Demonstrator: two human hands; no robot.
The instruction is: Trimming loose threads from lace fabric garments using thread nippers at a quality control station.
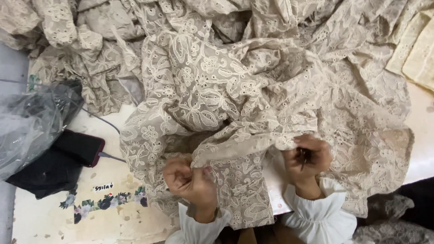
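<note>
A dark phone (pixel 80 147) is lying on the pale worktable (pixel 49 217), with a thin cable (pixel 110 156) plugged into its end. A crumpled clear plastic bag (pixel 29 119) is sitting just left of the phone, overlapping black cloth (pixel 45 174). A floral sticker strip (pixel 106 201) is adhering to the worktable surface. Cream lace pieces (pixel 416 49) are lying at upper right.

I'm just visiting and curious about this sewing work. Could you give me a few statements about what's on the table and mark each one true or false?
1. The left hand pinches the edge of the beige embroidered fabric. True.
2. The right hand is empty. False: it holds a small dark tool.
3. The fabric is plain blue. False: it is beige with floral embroidery.
4. A dark phone lies left of the fabric with a cable plugged in. True.
5. Both sleeves are white. True.
</note>
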